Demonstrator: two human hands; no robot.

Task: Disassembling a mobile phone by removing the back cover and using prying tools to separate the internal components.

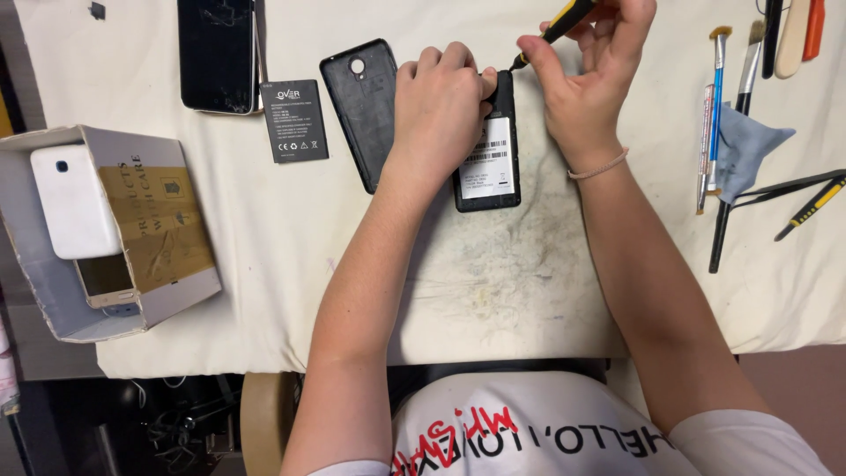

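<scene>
the opened phone (487, 167) lies face down on the pale cloth-covered table (264, 264), its white label patch up, with its removed back cover (363, 110) just to its left and a loose black battery (295, 121) further left of that. the left hand (439, 110) presses down on the phone's upper left edge, fingers curled over it to pin it. the right hand (589, 84), above and right of the phone, pinches a yellow-and-black screwdriver (551, 33) whose tip meets the phone's top corner. the phone looks light, stiff and smooth, likely to skid on the cloth, and the exposed inside seems delicate; it is best held by its long side edges.
</scene>
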